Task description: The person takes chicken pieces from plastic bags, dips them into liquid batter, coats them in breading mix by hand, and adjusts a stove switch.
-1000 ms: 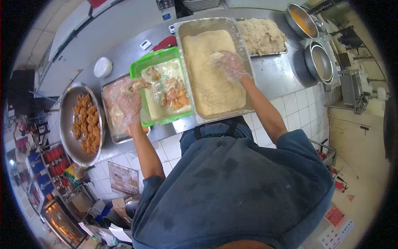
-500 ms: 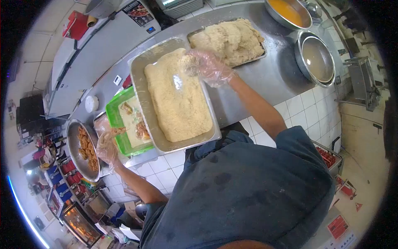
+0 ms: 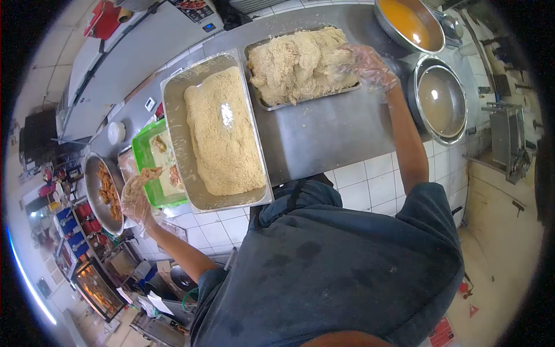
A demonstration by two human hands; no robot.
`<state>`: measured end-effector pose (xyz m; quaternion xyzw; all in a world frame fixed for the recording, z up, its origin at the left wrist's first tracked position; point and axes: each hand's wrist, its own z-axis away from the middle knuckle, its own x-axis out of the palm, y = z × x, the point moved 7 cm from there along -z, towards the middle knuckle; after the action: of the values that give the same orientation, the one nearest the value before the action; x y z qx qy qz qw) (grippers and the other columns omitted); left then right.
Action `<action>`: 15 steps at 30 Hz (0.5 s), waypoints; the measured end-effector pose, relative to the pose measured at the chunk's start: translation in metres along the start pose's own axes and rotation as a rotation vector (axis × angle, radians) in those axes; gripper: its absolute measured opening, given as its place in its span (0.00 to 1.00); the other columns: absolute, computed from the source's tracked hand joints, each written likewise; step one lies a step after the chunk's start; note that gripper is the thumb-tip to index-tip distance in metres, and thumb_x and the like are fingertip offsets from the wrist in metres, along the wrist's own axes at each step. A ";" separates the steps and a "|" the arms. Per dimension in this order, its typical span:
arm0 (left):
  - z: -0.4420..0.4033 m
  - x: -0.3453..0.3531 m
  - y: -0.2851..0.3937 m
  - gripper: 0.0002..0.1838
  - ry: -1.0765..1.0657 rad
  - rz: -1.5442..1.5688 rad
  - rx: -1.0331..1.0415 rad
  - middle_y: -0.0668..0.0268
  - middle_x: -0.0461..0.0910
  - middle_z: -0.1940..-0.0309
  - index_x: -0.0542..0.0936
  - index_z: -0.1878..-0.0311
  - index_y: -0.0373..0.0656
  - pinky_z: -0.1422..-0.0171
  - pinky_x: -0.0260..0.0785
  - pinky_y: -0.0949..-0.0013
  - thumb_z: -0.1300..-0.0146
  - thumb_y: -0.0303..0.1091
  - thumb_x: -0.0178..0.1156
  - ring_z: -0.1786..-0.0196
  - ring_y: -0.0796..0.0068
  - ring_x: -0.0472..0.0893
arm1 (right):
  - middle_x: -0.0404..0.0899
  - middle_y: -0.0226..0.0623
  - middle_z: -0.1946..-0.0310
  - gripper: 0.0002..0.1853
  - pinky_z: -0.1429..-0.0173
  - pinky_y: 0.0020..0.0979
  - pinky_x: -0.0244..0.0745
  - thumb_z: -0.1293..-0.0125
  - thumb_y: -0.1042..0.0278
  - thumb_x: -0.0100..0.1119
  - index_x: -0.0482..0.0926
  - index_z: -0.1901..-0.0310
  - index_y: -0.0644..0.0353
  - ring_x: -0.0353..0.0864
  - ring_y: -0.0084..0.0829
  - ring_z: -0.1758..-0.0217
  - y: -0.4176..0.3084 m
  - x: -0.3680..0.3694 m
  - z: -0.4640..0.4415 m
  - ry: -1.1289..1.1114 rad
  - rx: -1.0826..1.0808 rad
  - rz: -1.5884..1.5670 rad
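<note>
My left hand (image 3: 136,199), in a clear plastic glove, is closed on a strip of raw meat (image 3: 152,173) beside a green tub (image 3: 144,144) of pale batter with meat pieces in it. At the right end of a heaped metal tray, my gloved right hand (image 3: 374,68) has its fingers around a crumb-coated piece (image 3: 345,56); blur and the glove partly hide the grip. The heap of breaded pieces (image 3: 298,63) fills that tray. Between my hands stands a deep steel pan (image 3: 173,110) of pale breadcrumbs (image 3: 225,139).
A steel bowl of meat pieces (image 3: 108,188) stands at far left. On the right of the steel counter (image 3: 324,133) are a bowl of orange liquid (image 3: 413,26) and nested bowls of cloudy liquid (image 3: 438,98). A white round container (image 3: 116,133) sits behind the tub.
My right hand has moved right from over the breadcrumb pan to the far end of the tray, carrying a coated piece. My left hand stays by the green tub with the meat strip.
</note>
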<state>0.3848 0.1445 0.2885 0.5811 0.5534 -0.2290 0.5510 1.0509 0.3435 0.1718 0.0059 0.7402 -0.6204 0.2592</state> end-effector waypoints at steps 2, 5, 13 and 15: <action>0.005 0.004 0.003 0.12 0.001 0.037 -0.013 0.67 0.87 0.58 0.85 0.54 0.42 0.48 0.74 0.69 0.39 0.34 0.61 0.57 0.72 0.84 | 0.79 0.33 0.48 0.26 0.41 0.29 0.75 0.42 0.69 0.72 0.76 0.42 0.61 0.77 0.25 0.46 0.036 -0.012 -0.008 -0.048 0.130 -0.072; 0.010 0.008 0.002 0.12 0.017 0.177 0.003 0.67 0.87 0.58 0.85 0.54 0.42 0.48 0.74 0.70 0.39 0.32 0.62 0.57 0.74 0.84 | 0.79 0.33 0.49 0.26 0.42 0.28 0.75 0.41 0.70 0.70 0.74 0.41 0.62 0.77 0.23 0.47 0.068 -0.023 -0.032 -0.060 0.259 -0.047; 0.025 0.007 0.022 0.12 0.051 0.153 -0.023 0.65 0.86 0.60 0.84 0.55 0.37 0.50 0.74 0.70 0.40 0.29 0.63 0.58 0.73 0.84 | 0.78 0.37 0.45 0.28 0.44 0.25 0.75 0.40 0.74 0.67 0.71 0.37 0.61 0.78 0.24 0.49 0.155 -0.017 -0.083 0.339 0.224 -0.272; 0.027 0.014 -0.005 0.12 0.064 0.092 -0.048 0.65 0.87 0.62 0.85 0.55 0.38 0.52 0.73 0.71 0.40 0.32 0.64 0.60 0.74 0.83 | 0.77 0.36 0.44 0.29 0.41 0.27 0.73 0.41 0.73 0.69 0.71 0.38 0.62 0.76 0.24 0.44 0.153 -0.013 -0.090 0.413 0.104 -0.258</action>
<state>0.3936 0.1244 0.2667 0.5995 0.5487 -0.1714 0.5569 1.0784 0.4658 0.0454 0.0512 0.7392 -0.6713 0.0204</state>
